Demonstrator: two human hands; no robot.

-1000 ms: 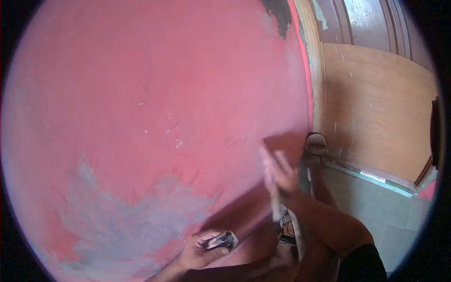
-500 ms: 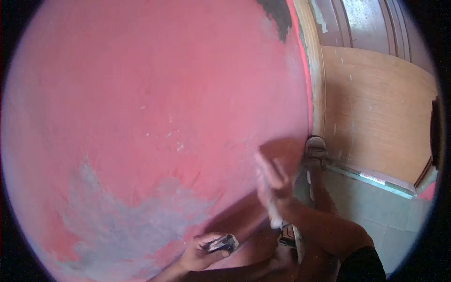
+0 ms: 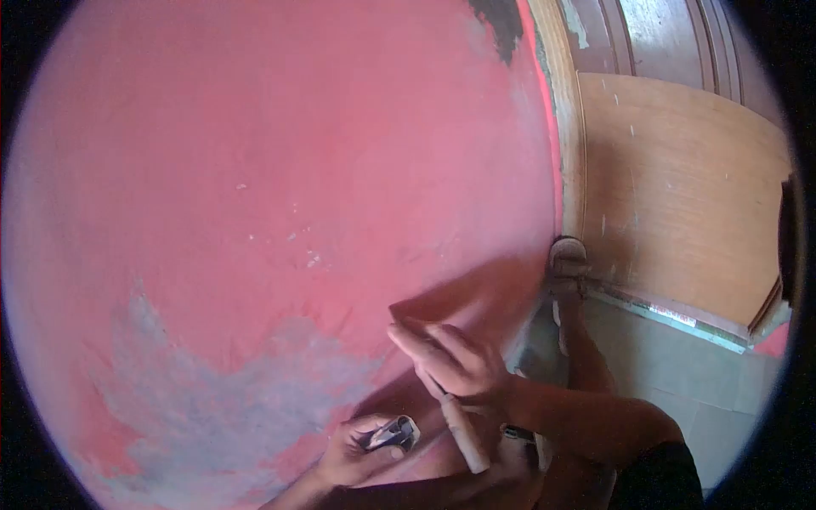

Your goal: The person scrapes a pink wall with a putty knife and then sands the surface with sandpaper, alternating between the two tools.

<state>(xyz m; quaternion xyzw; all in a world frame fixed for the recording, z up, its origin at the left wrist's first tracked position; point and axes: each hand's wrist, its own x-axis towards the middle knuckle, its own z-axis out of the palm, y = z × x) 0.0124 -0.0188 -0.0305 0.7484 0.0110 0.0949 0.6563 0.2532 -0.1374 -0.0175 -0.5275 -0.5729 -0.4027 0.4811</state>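
**Rt hand flat on red wall w/ pad, lt hand holds small tool low**

I see the right hand point(image 3: 455, 361) pressed against the red wall point(image 3: 280, 153), fingers straight and close together, palm toward the surface. Under it sits a thin pale pad point(image 3: 463, 433), prob. sandpaper or similar; its lower end sticks out below the wrist. So the hand isn't fisted: it's flattened over the pad, pinning it to the wall. Flat grip makes sense to me: spreads pressure over the sheet so it bears evenly on the paint.

Left hand point(image 3: 357, 450) is lower, near the bottom edge of view, curled shut round a small dark-and-metal tool point(image 3: 389, 433). Can't tell what tool exactly, too small and blurred. It's held clear of the wall, just beside the pad's lower end, not touching it as far as I can judge. Looks parked there, kept ready while the other hand works.

Wall: red coat is worn through to a grey patch point(image 3: 229, 399) at lower left, just left of the left hand. Small white flecks above it. Dark chipped spot at top, near the wall's rt edge.

Rt of the wall: a wooden board point(image 3: 680, 195) leaning upright, greenish floor point(image 3: 671, 374) below it. A foot in a sandal point(image 3: 568, 255) rests at the wall's base, by the board's bottom corner.
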